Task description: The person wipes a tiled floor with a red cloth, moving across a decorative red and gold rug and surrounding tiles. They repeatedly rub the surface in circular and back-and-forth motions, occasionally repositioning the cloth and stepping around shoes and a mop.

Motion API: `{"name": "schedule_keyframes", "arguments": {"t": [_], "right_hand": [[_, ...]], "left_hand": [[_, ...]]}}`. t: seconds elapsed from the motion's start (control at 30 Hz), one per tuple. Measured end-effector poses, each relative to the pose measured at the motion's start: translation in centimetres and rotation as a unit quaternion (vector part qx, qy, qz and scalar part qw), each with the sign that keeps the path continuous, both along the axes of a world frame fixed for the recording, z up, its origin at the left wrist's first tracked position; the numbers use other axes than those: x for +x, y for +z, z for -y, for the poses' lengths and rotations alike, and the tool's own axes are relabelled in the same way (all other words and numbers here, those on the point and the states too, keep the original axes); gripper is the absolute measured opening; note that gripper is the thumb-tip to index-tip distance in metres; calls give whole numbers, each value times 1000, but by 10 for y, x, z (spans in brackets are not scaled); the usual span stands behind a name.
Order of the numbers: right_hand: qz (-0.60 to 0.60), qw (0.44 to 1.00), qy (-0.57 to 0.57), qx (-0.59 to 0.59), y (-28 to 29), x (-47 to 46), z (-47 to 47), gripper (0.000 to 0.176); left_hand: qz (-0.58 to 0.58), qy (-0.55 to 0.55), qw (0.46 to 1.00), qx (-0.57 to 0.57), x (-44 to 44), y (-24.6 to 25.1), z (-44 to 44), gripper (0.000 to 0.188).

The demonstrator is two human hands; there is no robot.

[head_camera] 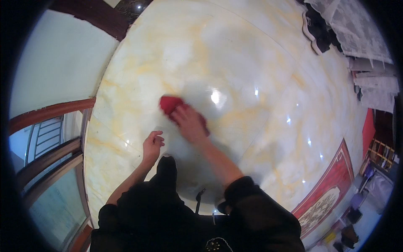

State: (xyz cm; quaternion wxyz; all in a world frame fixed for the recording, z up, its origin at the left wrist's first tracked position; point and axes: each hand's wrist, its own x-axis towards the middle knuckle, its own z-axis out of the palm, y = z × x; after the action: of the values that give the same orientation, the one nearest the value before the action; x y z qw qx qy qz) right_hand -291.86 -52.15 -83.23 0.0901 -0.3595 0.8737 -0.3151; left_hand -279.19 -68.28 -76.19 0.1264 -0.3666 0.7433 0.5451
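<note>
My right hand (189, 123) is pressed onto a red cloth (171, 103) that lies on the glossy, marble-patterned tile floor (245, 56). Both the hand and the cloth are slightly blurred, and part of the cloth is hidden under the palm and fingers. To the left, my left hand (152, 146) hangs above the floor with nothing in it, its fingers loosely curled and apart. Just below it shows the toe of my dark shoe (167, 165).
A wood-framed door or window (52, 113) runs along the left. Dark shoes with white soles (315, 30) stand at upper right beside a translucent white cover (355, 28). A red patterned mat (327, 192) lies at lower right, with various household items past it.
</note>
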Motion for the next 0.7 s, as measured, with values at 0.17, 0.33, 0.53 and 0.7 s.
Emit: {"name": "schedule_keyframes", "arguments": {"t": [0.17, 0.33, 0.53, 0.7], "right_hand": [[310, 929, -12, -200, 15, 43, 39, 43], [383, 845, -223, -299, 56, -26, -103, 33], [32, 905, -423, -19, 4, -124, -192, 51], [-87, 971, -222, 28, -31, -179, -69, 62]], "left_hand": [[-70, 109, 990, 52, 3, 19, 27, 25], [-154, 92, 977, 113, -20, 19, 15, 22], [-108, 59, 983, 139, -34, 11, 13, 19], [-121, 66, 982, 126, -30, 6, 27, 19]]}}
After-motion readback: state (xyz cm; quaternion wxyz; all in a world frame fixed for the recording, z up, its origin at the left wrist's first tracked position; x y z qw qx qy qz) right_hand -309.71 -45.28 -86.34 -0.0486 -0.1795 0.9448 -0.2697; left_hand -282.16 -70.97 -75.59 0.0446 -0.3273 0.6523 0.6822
